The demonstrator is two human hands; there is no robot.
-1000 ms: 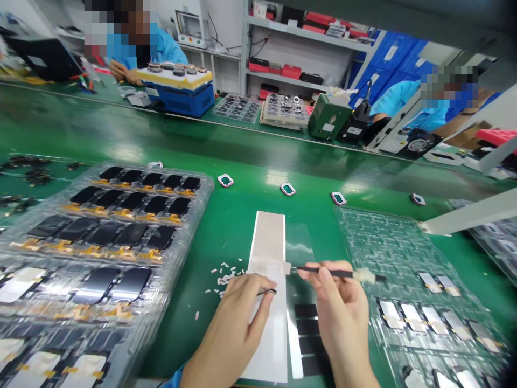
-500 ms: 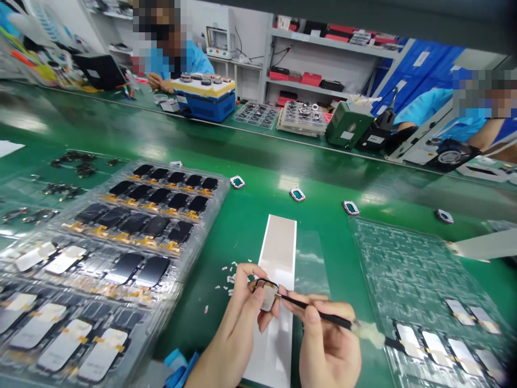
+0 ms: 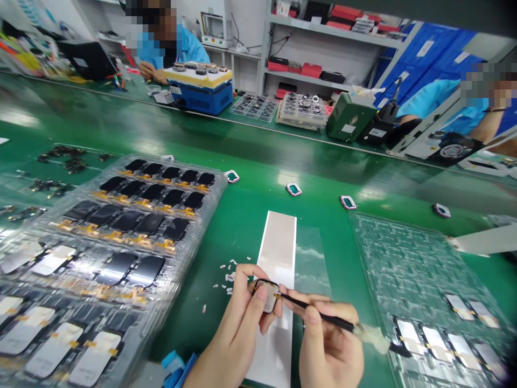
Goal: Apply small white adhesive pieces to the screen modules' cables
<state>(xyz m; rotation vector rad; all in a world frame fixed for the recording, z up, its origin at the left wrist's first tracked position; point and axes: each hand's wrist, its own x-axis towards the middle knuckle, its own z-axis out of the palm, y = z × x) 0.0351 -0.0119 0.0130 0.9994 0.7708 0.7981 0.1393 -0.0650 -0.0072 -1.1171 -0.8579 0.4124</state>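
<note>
My left hand (image 3: 234, 323) pinches a small rectangular display module with a thin black frame (image 3: 269, 296) between thumb and fingers. My right hand (image 3: 327, 345) grips a slim black pick (image 3: 319, 312), which has a white fluffy wad near its rear end (image 3: 375, 339). The pick's tip meets the module's right edge. Below the hands lies a long pale backing strip (image 3: 278, 242), partly hidden by them. Tiny white scraps (image 3: 228, 275) are scattered on the green mat (image 3: 246, 215) to its left.
A plastic tray of black display panels (image 3: 141, 226) fills the left. A clear tray (image 3: 404, 258) with pale panels is on the right. Several small pink-rimmed parts (image 3: 294, 189) sit on the mat. Co-workers (image 3: 169, 46) and machines stand beyond a far bench.
Since a second ago, my hands have come together, with the module now in my left hand and the pick tip at its edge. The last half second shows only a slight view shift.
</note>
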